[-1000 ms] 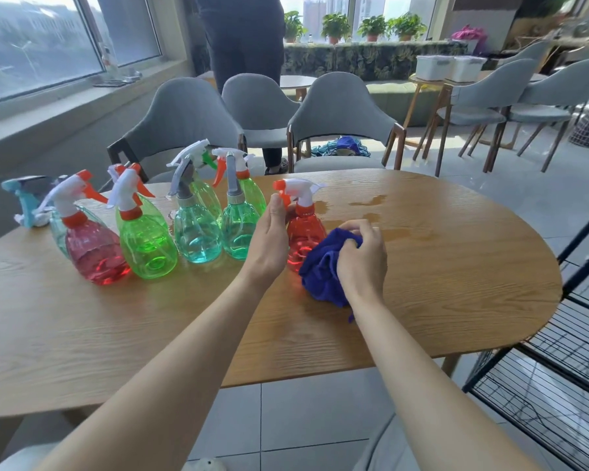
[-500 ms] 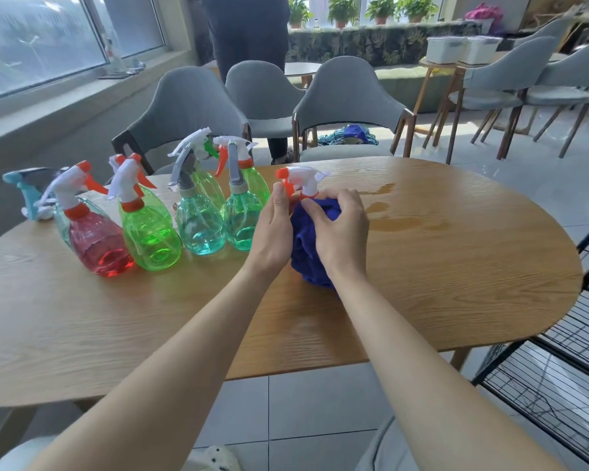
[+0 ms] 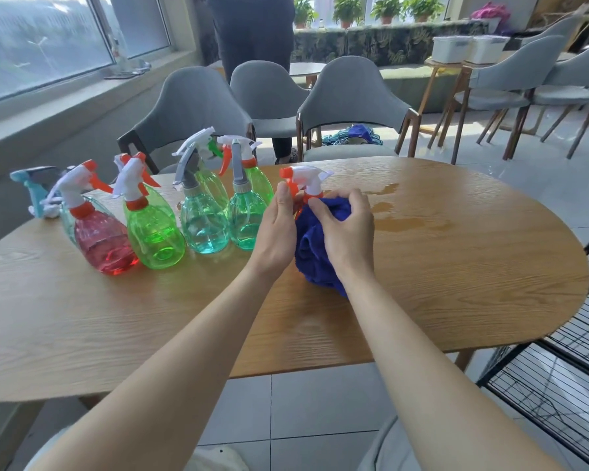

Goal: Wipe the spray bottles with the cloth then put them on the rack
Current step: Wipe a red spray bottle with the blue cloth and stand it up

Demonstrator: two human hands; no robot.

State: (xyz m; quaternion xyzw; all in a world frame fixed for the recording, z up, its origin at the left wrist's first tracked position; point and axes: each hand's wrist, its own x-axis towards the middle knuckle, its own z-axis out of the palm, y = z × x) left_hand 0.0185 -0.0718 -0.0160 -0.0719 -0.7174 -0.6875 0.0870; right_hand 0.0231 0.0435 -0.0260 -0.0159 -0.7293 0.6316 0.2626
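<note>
while the red spray bottle (image 3: 307, 181) stands on the surface (image 3: 439, 273) just right of the other bottles (image 3: 157, 229), the left hand (image 3: 275, 232) cups its side — grip curled round it — and the right hand (image 3: 347, 229) has its grip pinching the blue cloth (image 3: 315, 256), which is bunched over the bottle's body.

Oval wood-grain table (image 3: 456, 283). Left half has a row of spray bottles: red bottle (image 3: 104, 239), green bottle (image 3: 155, 232), two teal bottles (image 3: 203, 226) (image 3: 247, 220), with more green ones behind. Teal sprayer (image 3: 34, 185) sits at the far-left edge. Mid-table is the wrapped bottle (image 3: 306, 178), its body hidden in the blue cloth (image 3: 315, 253). Wet patch (image 3: 398, 215) just to the right.
</note>
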